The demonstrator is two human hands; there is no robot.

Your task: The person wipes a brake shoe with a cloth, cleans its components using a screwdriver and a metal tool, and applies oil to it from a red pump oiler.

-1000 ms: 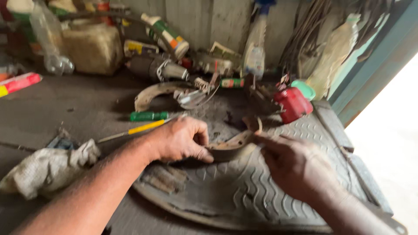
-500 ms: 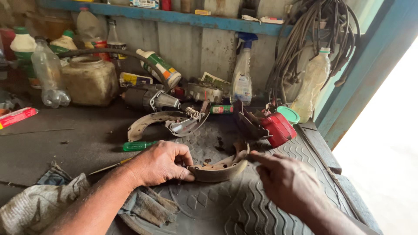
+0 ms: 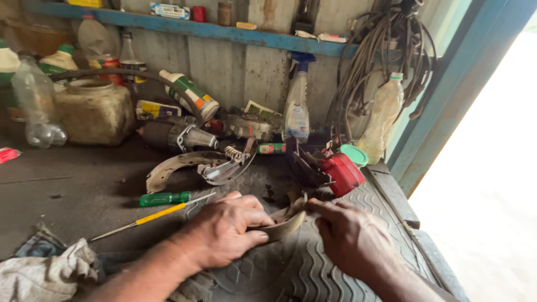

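Left hand is clamped over a curved, rusty brake shoe, fingers wrapped around its arc and pinning it on the ribbed rubber mat. Right hand lies at about 3 o'clock from the shoe, fingers stretched toward its raised end and touching or nearly touching it; whether they have closed on anything I cannot tell. Judged step: steadying the shoe while working at its far end. A further move there would call for a firm left hold and a fingertip pinch. Second brake shoe with a spring lies at 11 o'clock from the left hand, well apart. A green-handled screwdriver and a yellow-handled one sit at 10 o'clock; a red container at 1 o'clock.
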